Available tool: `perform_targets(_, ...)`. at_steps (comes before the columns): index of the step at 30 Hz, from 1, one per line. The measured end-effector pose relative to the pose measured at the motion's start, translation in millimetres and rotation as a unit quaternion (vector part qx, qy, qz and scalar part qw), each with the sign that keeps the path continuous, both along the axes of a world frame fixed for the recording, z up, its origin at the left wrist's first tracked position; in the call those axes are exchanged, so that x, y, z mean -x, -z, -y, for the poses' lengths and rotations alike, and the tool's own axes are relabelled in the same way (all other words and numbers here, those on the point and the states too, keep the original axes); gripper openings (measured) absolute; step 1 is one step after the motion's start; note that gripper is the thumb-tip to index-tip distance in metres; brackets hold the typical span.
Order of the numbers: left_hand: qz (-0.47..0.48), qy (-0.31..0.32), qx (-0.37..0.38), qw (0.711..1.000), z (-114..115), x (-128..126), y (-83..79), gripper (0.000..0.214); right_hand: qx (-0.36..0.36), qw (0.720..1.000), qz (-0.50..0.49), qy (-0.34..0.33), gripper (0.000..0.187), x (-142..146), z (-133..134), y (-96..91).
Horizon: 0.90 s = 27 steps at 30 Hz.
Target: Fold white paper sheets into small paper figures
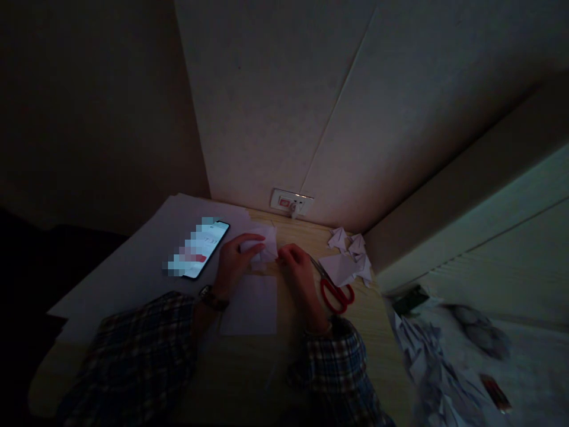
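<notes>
A small folded sheet of white paper point(269, 244) is held just above the table. My left hand point(235, 255) grips it from the left, thumb and fingers closed over its face. At its lower right corner, the curled fingers of my right hand point(297, 261) pinch the edge; the fingertips are dim. Below the two hands lies a flat square of white paper point(249, 308). Red-handled scissors point(335, 295) rest to the right of my right hand, their blades partly beside a loose paper piece point(340, 268).
A lit phone point(198, 249) lies on large white sheets point(146, 255) at left. Folded paper shapes point(357, 246) sit at the table's right back corner. A wall socket point(291, 203) with a plug is behind. Beyond the right edge, many paper pieces point(427, 356) are heaped lower down.
</notes>
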<state>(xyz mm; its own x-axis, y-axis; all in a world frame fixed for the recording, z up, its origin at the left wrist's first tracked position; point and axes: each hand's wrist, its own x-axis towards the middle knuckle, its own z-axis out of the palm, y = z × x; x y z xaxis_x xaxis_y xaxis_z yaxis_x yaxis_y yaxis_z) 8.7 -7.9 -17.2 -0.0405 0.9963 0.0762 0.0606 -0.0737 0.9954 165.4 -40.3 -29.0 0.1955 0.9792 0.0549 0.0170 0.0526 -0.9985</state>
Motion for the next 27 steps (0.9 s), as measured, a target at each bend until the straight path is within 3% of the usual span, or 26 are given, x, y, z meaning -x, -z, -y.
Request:
perform_targets(11, -0.022, -0.005, -0.018, 1.0, 2.1, -3.4, 0.2, 0.024, 0.003, 1.0, 0.011, 0.014, 0.021, 0.5, -2.3, 3.8)
perform_targets(21, 0.047, 0.008, 0.032, 0.998, 2.3, -3.2, 3.4, 0.035, -0.01, 1.0, 0.021, 0.008, 0.025, 1.0, -2.9, -2.5)
perform_targets(27, 0.028, 0.011, 0.012, 0.999, 4.4, -3.5, 1.6, 0.028, -0.021, 0.999, -0.034, 0.007, 0.028, 1.2, -3.6, 0.1)
